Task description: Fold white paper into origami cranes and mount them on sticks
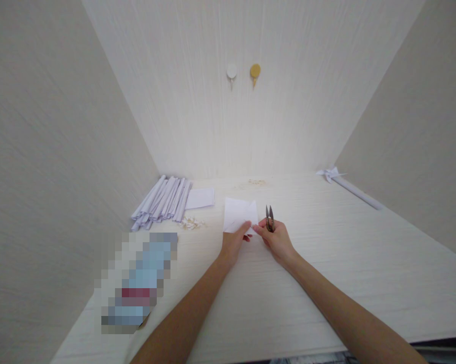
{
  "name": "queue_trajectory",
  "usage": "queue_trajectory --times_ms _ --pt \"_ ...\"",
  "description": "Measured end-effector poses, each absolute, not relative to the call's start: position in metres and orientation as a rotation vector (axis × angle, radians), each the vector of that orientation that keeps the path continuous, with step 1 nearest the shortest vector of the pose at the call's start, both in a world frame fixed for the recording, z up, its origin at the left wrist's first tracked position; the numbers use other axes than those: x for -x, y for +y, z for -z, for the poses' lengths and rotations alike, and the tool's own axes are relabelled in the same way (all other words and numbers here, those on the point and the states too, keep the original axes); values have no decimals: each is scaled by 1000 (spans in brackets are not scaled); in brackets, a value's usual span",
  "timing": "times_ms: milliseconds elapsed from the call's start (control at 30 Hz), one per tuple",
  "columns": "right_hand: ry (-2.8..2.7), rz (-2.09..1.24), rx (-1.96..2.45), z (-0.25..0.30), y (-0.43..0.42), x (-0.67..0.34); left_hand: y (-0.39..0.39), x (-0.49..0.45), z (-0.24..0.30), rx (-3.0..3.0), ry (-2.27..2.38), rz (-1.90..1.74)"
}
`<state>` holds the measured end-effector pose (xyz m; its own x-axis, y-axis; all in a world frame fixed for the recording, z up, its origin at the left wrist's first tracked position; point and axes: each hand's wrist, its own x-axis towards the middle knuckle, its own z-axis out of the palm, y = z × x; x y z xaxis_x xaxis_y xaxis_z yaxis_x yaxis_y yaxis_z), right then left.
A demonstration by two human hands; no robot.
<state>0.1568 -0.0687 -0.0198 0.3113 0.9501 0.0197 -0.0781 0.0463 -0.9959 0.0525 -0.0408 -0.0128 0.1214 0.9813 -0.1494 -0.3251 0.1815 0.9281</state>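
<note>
A square sheet of white paper (238, 210) with crease lines is held over the middle of the table. My left hand (235, 240) grips its lower edge, thumb on top and fingers underneath. At the paper's lower right corner, the thumb and fingertips of my right hand (277, 240) are pinched together. A pair of small thread snips (269, 217) sits in that same right hand, its two pointed blades apart and aimed away from me. Whether the right fingertips also grip the paper's corner is hard to make out.
Rolled white paper tubes (163, 199) are heaped at the back left, beside a flat stack of paper (200, 198) and a small pile of pins (190, 223). A paper pinwheel (329, 174) on a tube lies back right. A pixelated item (144, 283) lies front left. Two hooks (255, 72) hang on the wall.
</note>
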Motion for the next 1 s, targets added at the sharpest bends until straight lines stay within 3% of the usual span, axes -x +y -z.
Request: queue_trajectory --times_ms 367,1000 --pt "-1004 -935 1310 23 -68 -156 -40 -53 16 -998 1000 -1224" --pt "-1146 -1205 1234 14 -74 -155 -23 -38 11 -834 958 -1391"
